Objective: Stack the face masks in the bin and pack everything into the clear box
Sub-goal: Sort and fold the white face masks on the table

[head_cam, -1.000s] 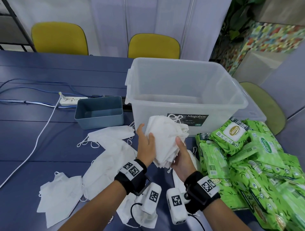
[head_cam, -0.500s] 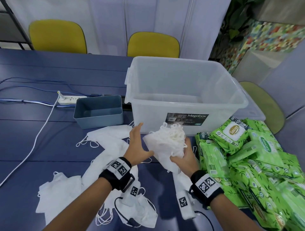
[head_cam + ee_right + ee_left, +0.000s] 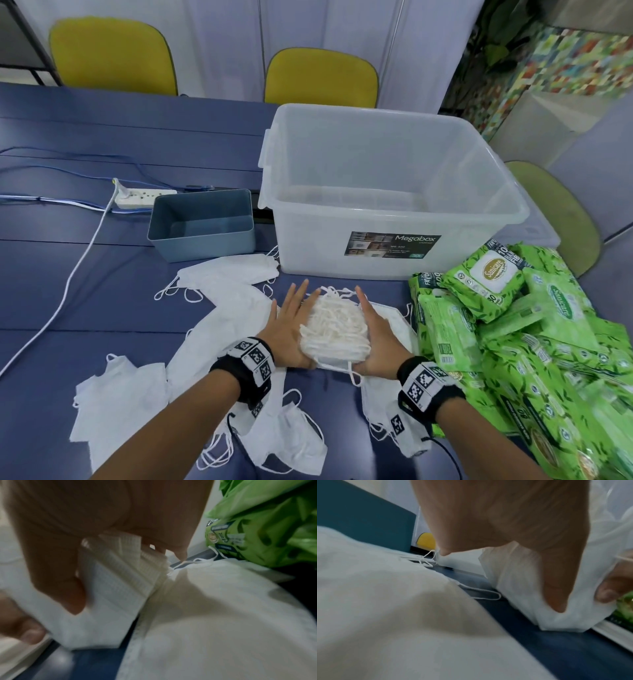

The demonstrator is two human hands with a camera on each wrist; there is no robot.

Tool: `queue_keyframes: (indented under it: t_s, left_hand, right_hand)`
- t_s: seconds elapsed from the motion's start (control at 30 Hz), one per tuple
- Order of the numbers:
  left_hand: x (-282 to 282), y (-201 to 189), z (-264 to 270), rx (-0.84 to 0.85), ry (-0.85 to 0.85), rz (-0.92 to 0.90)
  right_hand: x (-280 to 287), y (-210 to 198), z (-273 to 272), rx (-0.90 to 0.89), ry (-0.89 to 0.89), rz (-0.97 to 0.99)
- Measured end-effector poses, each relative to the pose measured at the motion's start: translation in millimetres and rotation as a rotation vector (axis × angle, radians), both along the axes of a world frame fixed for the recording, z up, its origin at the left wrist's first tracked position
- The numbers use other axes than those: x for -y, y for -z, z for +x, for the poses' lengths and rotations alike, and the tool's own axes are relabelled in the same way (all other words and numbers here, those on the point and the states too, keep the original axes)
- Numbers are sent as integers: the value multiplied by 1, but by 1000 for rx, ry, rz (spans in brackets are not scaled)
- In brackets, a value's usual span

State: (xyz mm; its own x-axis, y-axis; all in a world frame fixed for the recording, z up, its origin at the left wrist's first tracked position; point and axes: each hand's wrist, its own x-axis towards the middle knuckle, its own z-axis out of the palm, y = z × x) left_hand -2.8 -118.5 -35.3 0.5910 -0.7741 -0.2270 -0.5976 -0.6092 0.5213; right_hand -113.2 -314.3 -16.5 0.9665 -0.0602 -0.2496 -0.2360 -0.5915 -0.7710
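1. The clear box [image 3: 387,192] stands open on the blue tabletop [image 3: 102,281]; nothing shows inside it.
2. Just left of the clear box sits the grey-blue bin [image 3: 202,222], also showing only its bare floor.
3. In front of the clear box, the left hand [image 3: 286,329] and right hand [image 3: 376,339] press flat, fingers straight, against either side of a stack of face masks [image 3: 334,329] standing on the tabletop.
4. Loose masks [image 3: 226,274] lie left of the stack.
5. Green wipe packs [image 3: 513,329] are heaped right of the clear box's front.

1 clear box [image 3: 394,205], 1 bin [image 3: 202,236], 2 hands [image 3: 286,334], 3 chairs [image 3: 113,54]
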Motion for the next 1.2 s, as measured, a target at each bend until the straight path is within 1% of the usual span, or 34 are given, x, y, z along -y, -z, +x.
queue_keyframes:
  t_s: [0.07,0.13,0.17,0.23,0.3,0.37,0.43,0.53,0.57,0.63,0.7,0.77,0.83,0.87,0.9,0.93,0.97,1.0,1.1,1.17,1.2]
  left_hand:
    - [-1,2,7,81,70,57]
    - [-1,8,13,113,118,80]
    - [0,10,15,119,124,61]
    - [6,15,17,148,124,-67]
    - [11,13,19,175,100,-214]
    - [9,10,21,140,60,-275]
    - [4,11,20,106,29,-311]
    - [3,9,8,-77,-13,-361]
    - [5,7,5,-79,-6,-363]
    - [10,5,3,9,22,-350]
    - [12,12,9,135,55,-351]
    - [17,16,16,235,134,-328]
    - [23,6,15,285,215,-369]
    - [24,-1,14,307,240,-397]
    - [24,-6,12,327,254,-412]
    - [23,-11,10,324,254,-396]
    - [21,-8,10,318,242,-365]
    - [18,-2,11,286,221,-315]
    - [9,23,13,212,215,-179]
    - [9,23,12,227,190,-133]
    - [10,19,10,249,146,-151]
  right_hand:
    - [7,4,3,-30,16,-52]
    - [11,6,4,-21,55,-30]
    - [11,8,5,-2,69,7]
    - [9,8,8,80,105,65]
    - [8,8,12,146,146,67]
    - [10,6,16,155,150,94]
    - [11,9,20,128,102,96]
    - [7,17,26,101,38,29]
    - [5,16,29,103,44,38]
    - [4,11,34,102,30,27]
    - [-1,-3,35,156,-25,-26]
    - [-7,-12,35,207,-36,0]
    - [-10,-13,32,229,-17,64]
    - [-10,-10,31,249,-18,53]
    - [-10,-9,28,287,-39,-10]
    - [-9,-4,25,313,-63,-63]
    - [-9,0,22,333,-66,-101]
    - [-10,5,21,316,-66,-115]
    - [-18,11,23,169,-84,-32]
    - [-17,1,20,191,-87,4]
    - [-15,-7,21,218,-70,33]
